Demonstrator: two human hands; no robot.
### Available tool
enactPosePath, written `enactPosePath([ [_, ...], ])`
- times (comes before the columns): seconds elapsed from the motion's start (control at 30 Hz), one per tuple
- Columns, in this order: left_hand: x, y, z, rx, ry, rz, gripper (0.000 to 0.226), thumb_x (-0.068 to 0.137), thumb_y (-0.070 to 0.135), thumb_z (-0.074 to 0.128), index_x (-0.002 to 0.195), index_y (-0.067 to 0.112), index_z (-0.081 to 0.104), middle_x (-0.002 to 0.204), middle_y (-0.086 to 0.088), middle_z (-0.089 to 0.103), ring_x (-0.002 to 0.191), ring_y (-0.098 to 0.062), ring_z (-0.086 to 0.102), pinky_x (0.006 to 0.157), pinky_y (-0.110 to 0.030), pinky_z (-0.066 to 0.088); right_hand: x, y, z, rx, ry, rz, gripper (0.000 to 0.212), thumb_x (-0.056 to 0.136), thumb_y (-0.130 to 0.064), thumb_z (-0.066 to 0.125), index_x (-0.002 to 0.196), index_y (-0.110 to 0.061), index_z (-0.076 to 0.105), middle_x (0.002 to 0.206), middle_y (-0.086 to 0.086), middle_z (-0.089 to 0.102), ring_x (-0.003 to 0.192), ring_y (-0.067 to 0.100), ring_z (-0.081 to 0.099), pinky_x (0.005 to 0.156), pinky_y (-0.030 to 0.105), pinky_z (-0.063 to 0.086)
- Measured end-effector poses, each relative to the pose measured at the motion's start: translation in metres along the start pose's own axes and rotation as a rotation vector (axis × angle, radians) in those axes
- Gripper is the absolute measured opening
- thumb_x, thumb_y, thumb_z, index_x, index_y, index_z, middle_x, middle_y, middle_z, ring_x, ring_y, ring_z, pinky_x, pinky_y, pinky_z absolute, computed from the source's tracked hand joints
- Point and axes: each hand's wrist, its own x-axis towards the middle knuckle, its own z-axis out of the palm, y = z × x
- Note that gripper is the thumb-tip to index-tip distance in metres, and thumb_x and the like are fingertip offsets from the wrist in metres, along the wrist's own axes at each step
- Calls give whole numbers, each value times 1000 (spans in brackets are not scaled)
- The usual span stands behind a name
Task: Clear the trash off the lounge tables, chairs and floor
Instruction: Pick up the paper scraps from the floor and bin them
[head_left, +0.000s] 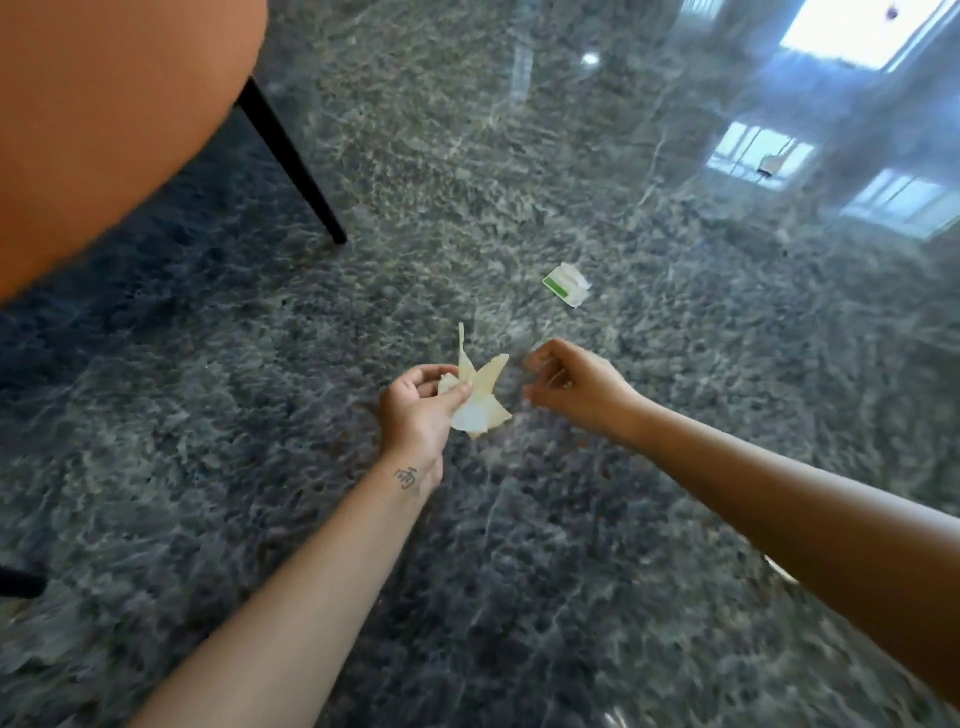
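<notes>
Marble floor (519, 571), dark grey-green with pale veins, fills almost the whole view. It is polished and mirrors bright windows (758, 153) at 2 o'clock. At 10 o'clock stands an orange chair (104, 130) with a rounded shell, on a thin black leg (291, 161) whose tip touches the floor.

Near the centre, the left hand (415, 410) pinches a cream paper scrap (480, 400) between thumb and curled fingers. The scrap is crumpled, with pointed flaps that stand up toward 12 o'clock, and it is held above the floor. The right hand (576, 384) is just beside the scrap, at its 3 o'clock, and apart from it. Its fingers are loosely curled with nothing seen between them, though the hand is a little blurred.

A green-and-white wrapper (567, 284) lies on the floor at 1 o'clock from the hands, near them but touching neither.
</notes>
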Motion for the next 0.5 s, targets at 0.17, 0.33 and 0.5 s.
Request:
enactPosePath([
  [0.17,34,8,23,44,-12,59,23,80,-6,66,75,15,57,77,-3,63,69,-11,59,66,-22,48,63,41,-39,3,344,209,33,81,-22,69,107,-6,57,100,10,61,95,22,56,87,32,43],
  [0.33,47,6,32,60,-15,77,23,80,-4,66,74,17,58,75,1,63,68,-8,59,66,-20,47,112,55,-45,-86,401,292,47,83,-33,65,123,-15,50,129,11,45,121,27,44,103,36,35],
  [0.5,52,8,42,81,-21,52,21,81,-2,67,75,17,60,80,-4,64,73,-17,59,64,-26,45,133,51,-43,-140,404,301,41,78,-37,68,114,-24,55,127,7,43,121,27,43,98,36,32],
])
